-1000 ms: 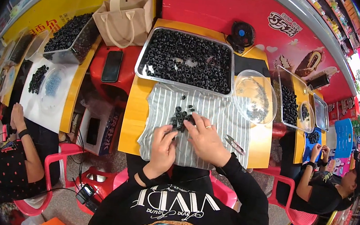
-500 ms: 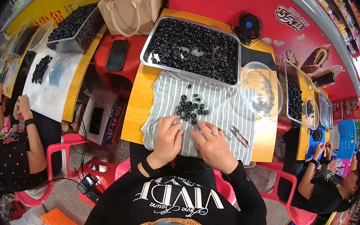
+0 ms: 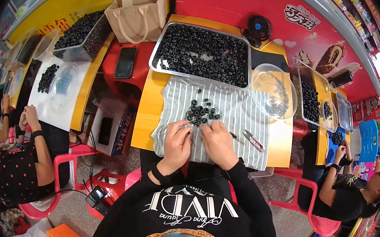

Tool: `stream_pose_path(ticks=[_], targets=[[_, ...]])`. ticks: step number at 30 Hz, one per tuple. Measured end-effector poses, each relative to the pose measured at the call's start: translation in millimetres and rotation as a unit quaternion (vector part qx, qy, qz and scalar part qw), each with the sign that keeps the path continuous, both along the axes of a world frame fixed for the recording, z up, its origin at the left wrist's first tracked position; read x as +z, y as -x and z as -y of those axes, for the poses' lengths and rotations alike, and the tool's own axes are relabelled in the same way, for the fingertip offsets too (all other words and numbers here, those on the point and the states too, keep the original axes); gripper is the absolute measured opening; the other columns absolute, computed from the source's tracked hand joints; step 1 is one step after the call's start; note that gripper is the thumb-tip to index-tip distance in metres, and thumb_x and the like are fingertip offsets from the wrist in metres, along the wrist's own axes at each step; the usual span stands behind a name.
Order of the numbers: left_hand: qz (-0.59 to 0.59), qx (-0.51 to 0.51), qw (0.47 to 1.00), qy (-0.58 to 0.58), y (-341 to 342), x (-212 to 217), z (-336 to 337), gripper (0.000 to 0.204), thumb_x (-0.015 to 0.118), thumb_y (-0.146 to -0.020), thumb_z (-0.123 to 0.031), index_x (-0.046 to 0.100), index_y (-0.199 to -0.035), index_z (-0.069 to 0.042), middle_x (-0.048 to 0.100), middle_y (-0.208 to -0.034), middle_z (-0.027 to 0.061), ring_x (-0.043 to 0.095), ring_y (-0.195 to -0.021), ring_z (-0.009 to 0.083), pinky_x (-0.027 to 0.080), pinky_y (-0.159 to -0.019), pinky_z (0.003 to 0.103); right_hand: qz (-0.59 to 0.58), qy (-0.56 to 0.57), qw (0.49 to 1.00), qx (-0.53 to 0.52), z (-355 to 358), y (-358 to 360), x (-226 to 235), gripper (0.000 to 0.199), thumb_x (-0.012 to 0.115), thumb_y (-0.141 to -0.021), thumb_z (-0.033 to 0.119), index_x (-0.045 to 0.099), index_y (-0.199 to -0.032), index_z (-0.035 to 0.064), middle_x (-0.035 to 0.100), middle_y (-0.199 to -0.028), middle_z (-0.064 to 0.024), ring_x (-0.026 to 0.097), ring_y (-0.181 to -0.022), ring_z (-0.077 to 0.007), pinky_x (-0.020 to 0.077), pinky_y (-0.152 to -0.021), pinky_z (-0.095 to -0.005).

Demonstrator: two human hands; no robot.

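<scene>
A loose group of small black rings (image 3: 200,112) lies on a grey-and-white striped cloth (image 3: 174,96). At the near edge of that group my left hand (image 3: 178,141) has its fingers curled, thumb toward forefinger. Close to its right, my right hand (image 3: 218,145) is bent inward with thumb and forefinger drawn together. Whatever sits between the fingertips of either hand is too small to make out. Beside the right hand lie a thin tool with a dark handle (image 3: 236,137) and a pair of thread snips (image 3: 254,140).
A metal tray (image 3: 153,63) full of black rings stands behind the cloth. At right are a round clear dish (image 3: 257,104) with small bits and a clear bin (image 3: 301,115). A small fan (image 3: 258,29) stands behind. People sit working at tables on both sides.
My right hand has shifted left, toward my left hand, and its fingers have drawn together. The thin tool beside it shows more plainly. The whole view has shifted slightly.
</scene>
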State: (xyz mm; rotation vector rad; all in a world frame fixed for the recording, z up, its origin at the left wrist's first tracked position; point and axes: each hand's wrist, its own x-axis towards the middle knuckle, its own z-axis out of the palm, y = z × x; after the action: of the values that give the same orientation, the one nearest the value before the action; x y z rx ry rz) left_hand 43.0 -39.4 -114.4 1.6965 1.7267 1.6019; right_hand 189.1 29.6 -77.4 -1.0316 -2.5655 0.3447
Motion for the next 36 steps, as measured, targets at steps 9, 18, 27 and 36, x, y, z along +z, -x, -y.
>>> stream_pose_path(ticks=[9,18,27,36], targets=[[0.110,-0.055,0.992,0.029,-2.3,16.3,18.6,0.025,0.060,-0.081,0.004,0.064,-0.106,0.001,0.062,-0.100,0.0118,0.060,-0.079,0.0191,0.047,-0.070,0.027,-0.157,0.092,0.983,0.031,22.4,-10.2,21.7,0.016,0.064,-0.075,0.004,0.058,-0.090,0.0028,0.054,-0.078,-0.0142,0.057,-0.072,-0.0356,0.0459,-0.061,-0.0432],[0.569,-0.263,0.746,0.222,1.4,1.9,15.1,0.023,0.056,-0.093,-0.002,0.062,-0.114,0.002,0.066,-0.100,0.0073,0.061,-0.080,0.0105,0.049,-0.070,0.022,-0.243,0.246,0.938,0.012,18.3,-23.6,32.9,0.019,0.067,-0.075,0.001,0.061,-0.093,0.0010,0.060,-0.080,-0.0141,0.061,-0.067,-0.0284,0.0482,-0.059,-0.0361],[0.637,-0.310,0.690,0.152,6.0,-18.3,8.1,0.022,0.061,-0.088,0.002,0.063,-0.110,0.003,0.064,-0.105,0.0115,0.063,-0.088,0.0166,0.051,-0.079,0.026,-0.094,0.076,0.987,-0.108,-69.0,-27.2,0.3,0.010,0.065,-0.076,0.007,0.062,-0.084,0.0027,0.060,-0.080,-0.0150,0.060,-0.077,-0.0367,0.0477,-0.066,-0.0445],[0.653,-0.330,0.666,0.147,8.8,-17.3,7.8,0.027,0.062,-0.085,0.005,0.063,-0.112,0.003,0.062,-0.111,0.0140,0.063,-0.093,0.0196,0.052,-0.083,0.028,-0.063,0.064,0.993,-0.077,-74.8,-21.1,-14.0,0.009,0.065,-0.076,0.009,0.059,-0.079,0.0032,0.060,-0.081,-0.0145,0.059,-0.076,-0.0370,0.0464,-0.065,-0.0459]])
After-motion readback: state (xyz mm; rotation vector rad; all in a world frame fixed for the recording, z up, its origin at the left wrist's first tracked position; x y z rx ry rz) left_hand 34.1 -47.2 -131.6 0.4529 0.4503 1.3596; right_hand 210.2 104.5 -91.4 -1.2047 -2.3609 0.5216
